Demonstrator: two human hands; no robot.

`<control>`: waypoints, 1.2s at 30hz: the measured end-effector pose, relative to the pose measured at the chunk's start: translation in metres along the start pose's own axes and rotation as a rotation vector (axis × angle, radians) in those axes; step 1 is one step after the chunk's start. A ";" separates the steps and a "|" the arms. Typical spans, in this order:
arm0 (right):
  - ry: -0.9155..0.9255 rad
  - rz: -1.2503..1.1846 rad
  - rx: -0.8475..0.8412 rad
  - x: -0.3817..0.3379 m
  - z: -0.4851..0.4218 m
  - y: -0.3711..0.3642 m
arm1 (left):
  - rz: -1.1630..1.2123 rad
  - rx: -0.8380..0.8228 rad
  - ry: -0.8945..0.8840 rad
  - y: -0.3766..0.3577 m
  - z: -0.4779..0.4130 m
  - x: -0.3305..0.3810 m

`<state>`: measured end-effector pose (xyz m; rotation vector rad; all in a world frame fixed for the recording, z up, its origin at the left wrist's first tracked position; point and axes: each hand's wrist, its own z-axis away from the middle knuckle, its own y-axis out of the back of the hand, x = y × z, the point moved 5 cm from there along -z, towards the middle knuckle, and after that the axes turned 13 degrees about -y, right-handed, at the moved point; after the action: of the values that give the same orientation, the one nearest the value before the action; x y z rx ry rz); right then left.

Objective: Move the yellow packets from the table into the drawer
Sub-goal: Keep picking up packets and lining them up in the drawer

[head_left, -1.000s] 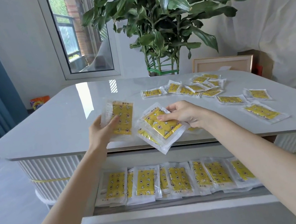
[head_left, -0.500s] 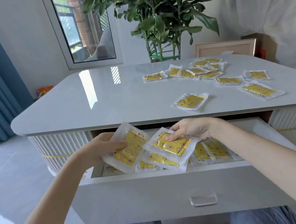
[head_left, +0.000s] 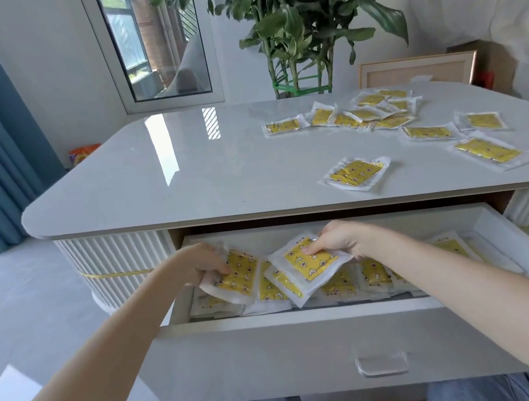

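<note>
bright daylight, window (head_left: 158,40) glare on table (head_left: 161,168), wide-angle bowing

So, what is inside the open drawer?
A row of yellow packets fills the drawer. The left hand and right hand hold more above them, covering some; the floor is hidden.

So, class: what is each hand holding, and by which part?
The left hand grips one yellow packet by its upper-left edge; the right hand pinches a second packet by its upper-right edge.

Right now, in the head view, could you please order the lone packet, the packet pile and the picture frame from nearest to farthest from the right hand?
1. The lone packet, front of the table, beyond the right hand.
2. The packet pile, farther back on the table.
3. The picture frame, behind the table.
</note>
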<state>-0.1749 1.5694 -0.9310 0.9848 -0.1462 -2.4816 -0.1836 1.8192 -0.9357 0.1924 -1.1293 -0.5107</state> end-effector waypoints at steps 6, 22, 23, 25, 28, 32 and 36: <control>0.007 0.025 0.052 -0.004 -0.020 -0.007 | -0.012 -0.072 0.129 -0.013 -0.024 -0.012; -0.072 -0.113 0.208 0.017 -0.040 0.011 | -1.004 0.214 -0.250 -0.024 -0.022 0.017; -0.073 -0.100 0.240 0.019 -0.042 0.012 | -0.991 0.195 -0.317 -0.028 -0.022 0.023; -0.058 -0.067 0.296 0.022 -0.047 0.013 | -0.922 0.123 -0.418 -0.038 -0.022 0.031; -0.016 0.045 0.357 0.022 -0.048 0.013 | -0.893 0.072 -0.472 -0.052 -0.023 0.041; -0.037 0.139 0.398 0.026 -0.044 0.025 | -0.937 0.010 -0.489 -0.074 -0.023 0.052; -0.111 0.074 0.350 0.036 -0.036 0.046 | -1.000 -0.092 -0.500 -0.097 -0.022 0.059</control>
<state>-0.1559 1.5146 -0.9674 0.9539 -0.6596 -2.4916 -0.1725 1.7044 -0.9355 0.5810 -1.4488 -1.5588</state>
